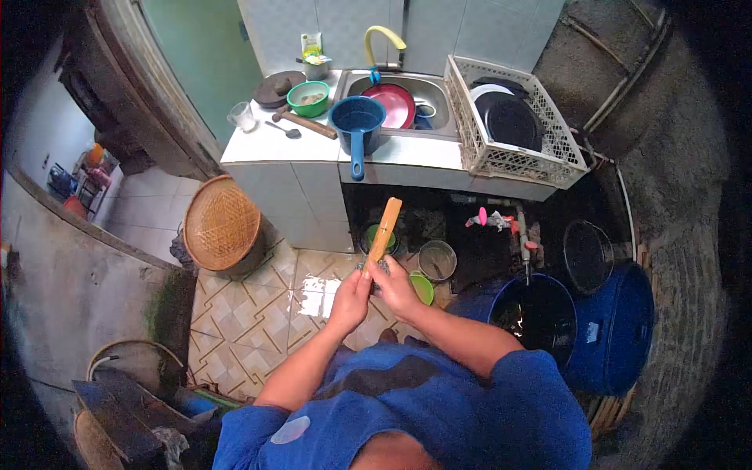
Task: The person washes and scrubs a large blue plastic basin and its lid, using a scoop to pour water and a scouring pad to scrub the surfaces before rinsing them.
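In front of my body, both hands meet around one end of a flat, light-brown wooden piece (385, 225), which points up and away toward the counter. My left hand (352, 298) is closed at its lower end. My right hand (397, 288) grips it from the other side, thumbs close together. A bit of grey, wiry material, like a scouring pad (361, 266), shows between and beside the fingers; I cannot tell which hand holds it. The wooden piece's lower end is hidden by the fingers.
Ahead, a blue dipper (357, 128) overhangs the white counter's edge beside a sink with a red plate (389, 106). A dish crate (513, 166) stands right of it. Blue water barrels (573, 313) stand at right, a woven basket lid (222, 223) at left. Bowls (437, 259) lie low ahead.
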The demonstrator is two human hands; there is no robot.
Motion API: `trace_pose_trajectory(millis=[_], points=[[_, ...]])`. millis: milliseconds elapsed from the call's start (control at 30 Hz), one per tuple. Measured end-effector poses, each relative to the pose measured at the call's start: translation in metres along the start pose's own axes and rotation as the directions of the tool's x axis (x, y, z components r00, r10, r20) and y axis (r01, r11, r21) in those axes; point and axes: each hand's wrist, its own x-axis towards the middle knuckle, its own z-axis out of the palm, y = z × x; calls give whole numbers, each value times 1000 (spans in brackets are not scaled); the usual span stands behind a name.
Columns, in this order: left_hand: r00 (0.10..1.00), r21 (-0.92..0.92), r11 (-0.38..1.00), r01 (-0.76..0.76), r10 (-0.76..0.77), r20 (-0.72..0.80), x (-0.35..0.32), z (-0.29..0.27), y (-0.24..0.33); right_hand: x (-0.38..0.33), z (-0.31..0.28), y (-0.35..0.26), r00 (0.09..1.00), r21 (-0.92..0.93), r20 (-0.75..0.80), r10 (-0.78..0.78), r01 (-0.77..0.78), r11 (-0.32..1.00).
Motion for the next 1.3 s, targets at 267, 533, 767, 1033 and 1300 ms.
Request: trace_pose_trajectory(millis=[267, 533, 767, 1033, 1300], points=[[993, 125, 991, -52, 37, 114, -23, -3, -35, 36, -52, -85, 847, 279, -506, -162, 339, 899], [970, -352, 913, 205, -143, 194, 15, 7, -40, 19, -99, 23, 977, -559, -121, -177, 80, 825], [931, -137, 979, 148, -91, 354, 39, 18, -51, 14, -41, 30, 979, -116, -179, 101, -123, 986], [882, -150, 917, 369, -294, 367, 8, -14, -77, 121, -90, -42, 949, 51, -313, 38, -23, 998], [812, -242, 775, 584, -552, 192, -37, -60, -123, 220, -139, -72, 913, 91, -384, 138, -111, 990]])
